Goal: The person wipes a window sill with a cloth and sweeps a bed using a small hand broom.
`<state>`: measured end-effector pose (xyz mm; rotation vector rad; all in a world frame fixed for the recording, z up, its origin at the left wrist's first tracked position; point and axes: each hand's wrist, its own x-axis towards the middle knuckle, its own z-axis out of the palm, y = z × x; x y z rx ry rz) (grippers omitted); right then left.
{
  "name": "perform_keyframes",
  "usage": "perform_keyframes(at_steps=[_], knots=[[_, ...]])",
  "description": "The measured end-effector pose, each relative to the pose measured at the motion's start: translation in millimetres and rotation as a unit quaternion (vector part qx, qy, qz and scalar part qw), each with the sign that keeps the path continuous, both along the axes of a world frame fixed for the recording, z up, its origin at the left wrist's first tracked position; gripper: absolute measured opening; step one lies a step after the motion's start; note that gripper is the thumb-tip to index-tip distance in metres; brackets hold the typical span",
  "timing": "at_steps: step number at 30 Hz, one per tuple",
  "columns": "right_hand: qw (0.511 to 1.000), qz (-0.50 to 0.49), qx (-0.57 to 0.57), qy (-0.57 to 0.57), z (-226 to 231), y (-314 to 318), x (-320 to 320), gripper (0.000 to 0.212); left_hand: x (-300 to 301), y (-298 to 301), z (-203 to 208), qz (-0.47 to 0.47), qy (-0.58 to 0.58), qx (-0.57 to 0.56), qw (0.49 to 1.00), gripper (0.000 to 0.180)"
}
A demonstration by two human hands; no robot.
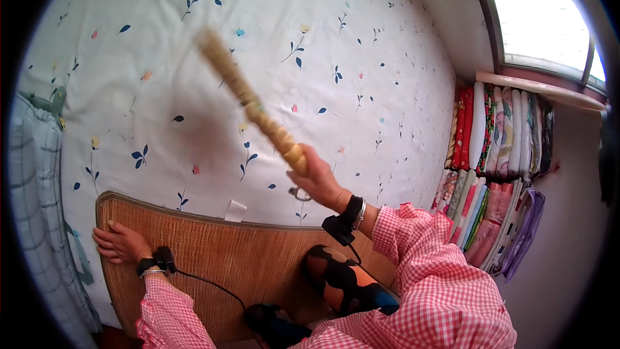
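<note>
A straw hand broom [253,108] is in my right hand [320,181], its fingers wrapped round the handle. The broom slants up and left over a white floral sheet [368,39], and its bristle end is blurred. My left hand [123,244] lies flat with fingers stretched on the left corner of a brown woven mat [213,245]. The mat rests on the near part of the sheet, with a small white tag [236,211] at its far edge. Both wrists carry black straps with cables.
Folded fabrics [497,129] stand packed in two rows on the right, below a window [542,22]. Pale checked cloth [35,181] hangs along the left edge. My legs in dark patterned clothing [342,278] are on the mat.
</note>
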<state>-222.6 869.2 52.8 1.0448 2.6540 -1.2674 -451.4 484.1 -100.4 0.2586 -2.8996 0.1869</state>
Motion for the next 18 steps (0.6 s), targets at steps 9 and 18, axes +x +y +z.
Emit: perform_keyframes(at_steps=[9, 18], knots=[[0.825, -0.522, -0.064, -0.206, 17.2, 237.6, 128.3, 0.026, 0.5, 9.9, 12.0, 0.01, -0.009, -0.014, 1.0, 0.057], [0.992, -0.017, 0.126, 0.02, -36.7, 153.4, -167.0, 0.034, 0.9, 10.2, 11.5, 0.012, -0.015, -0.033, 0.999, 0.058]])
